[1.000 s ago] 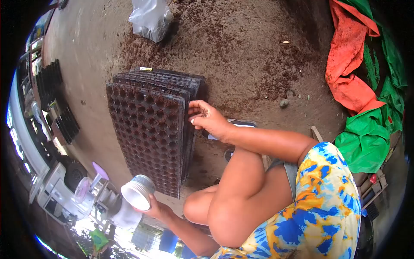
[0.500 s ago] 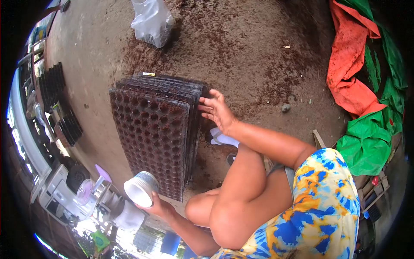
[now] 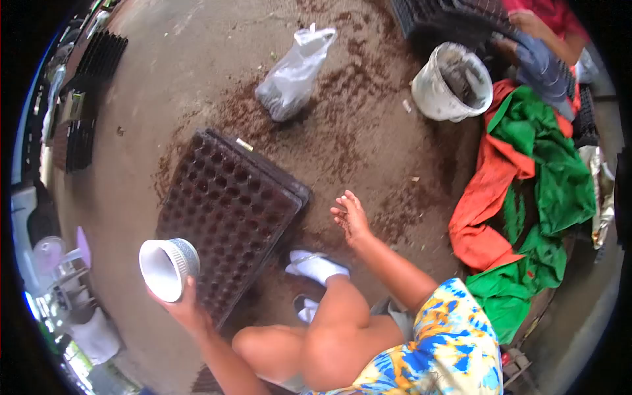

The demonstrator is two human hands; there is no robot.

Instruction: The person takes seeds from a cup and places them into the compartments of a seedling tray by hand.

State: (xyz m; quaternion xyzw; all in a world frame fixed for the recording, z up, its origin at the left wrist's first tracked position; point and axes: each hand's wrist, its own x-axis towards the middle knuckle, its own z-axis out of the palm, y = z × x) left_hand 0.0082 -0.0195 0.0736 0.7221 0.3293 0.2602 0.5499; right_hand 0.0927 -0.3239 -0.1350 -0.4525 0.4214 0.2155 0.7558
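My left hand [image 3: 181, 306] is wrapped round a white cup [image 3: 170, 270] with a grey patterned side, its mouth tipped toward the left. Beside it stands a stack of black seedling trays [image 3: 227, 204] with rows of round cells holding dark brown material. To the right of the stack my right hand [image 3: 351, 216] hangs in the air, fingers apart, touching nothing. A few light bits show on its fingertips.
A clear plastic bag [image 3: 289, 85] lies on the soil-strewn floor. At the upper right are a dirty white bucket [image 3: 434, 82], more black trays [image 3: 447, 16] and another person [image 3: 546, 39]. Orange [image 3: 484, 204] and green sheets [image 3: 559, 178] lie at the right.
The view has swung, bringing the bucket and another person into sight. My right hand has moved away from the tray stack. The cup remains in my left hand, now nearer the stack's left side.
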